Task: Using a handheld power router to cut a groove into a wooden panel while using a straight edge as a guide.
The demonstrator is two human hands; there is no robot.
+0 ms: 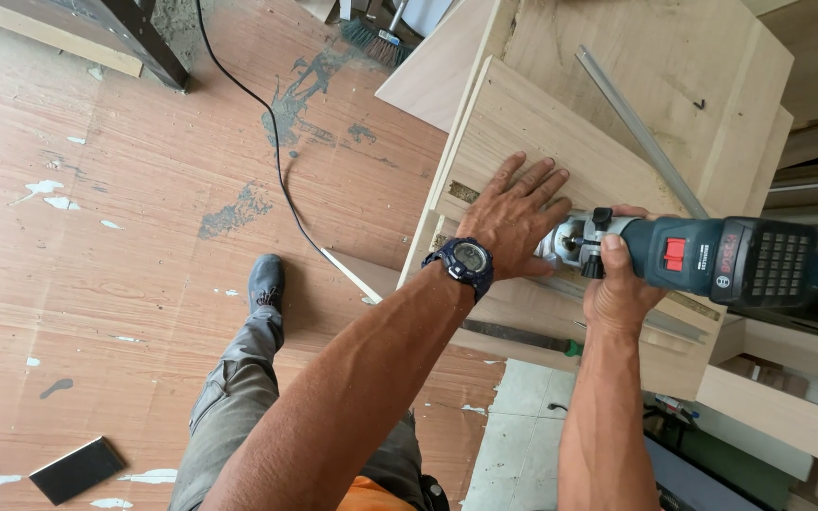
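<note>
Trim router (702,257) (dark teal) gripped tight in right hand (617,284), left hand (513,220) beside it, flat, fingers spread on wooden board (523,123).

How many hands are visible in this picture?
2. The left hand lies flat on the wooden panel. The right hand grips the blue power tool beside it. No other hands show.

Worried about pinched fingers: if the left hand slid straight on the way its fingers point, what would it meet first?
Only bare wooden panel lies ahead of the left hand; farther on, probably the metal bar.
</note>
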